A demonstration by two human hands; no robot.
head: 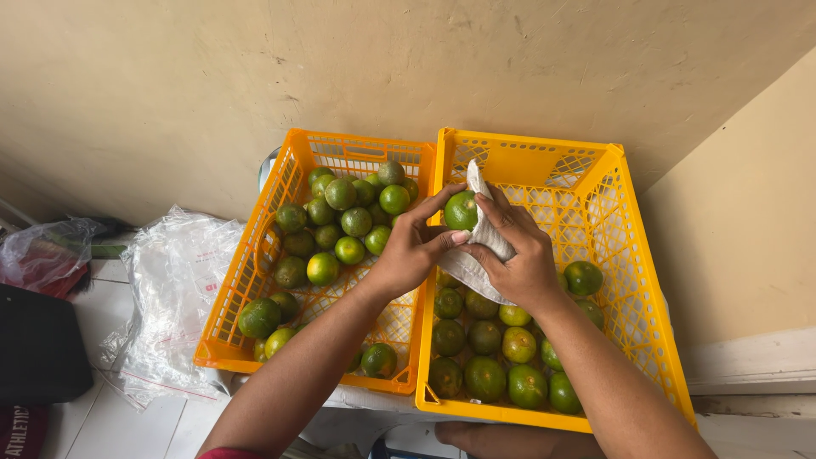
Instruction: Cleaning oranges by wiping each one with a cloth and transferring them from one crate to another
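Note:
My left hand point(410, 249) grips a green citrus fruit point(460, 210) above the seam between two yellow crates. My right hand point(520, 262) holds a white cloth point(478, 246) pressed against the fruit's right side. The left crate point(246, 280) holds many green fruits point(340, 223), piled mostly at its far end. In the right crate point(633, 280), several green fruits point(486, 357) lie at the near end, partly hidden under my right forearm.
Crumpled clear plastic bags point(174, 289) lie left of the crates on white tiles. A black object point(38, 344) sits at the far left. A beige wall point(382, 68) rises just behind the crates, and another wall point(739, 238) closes the right side.

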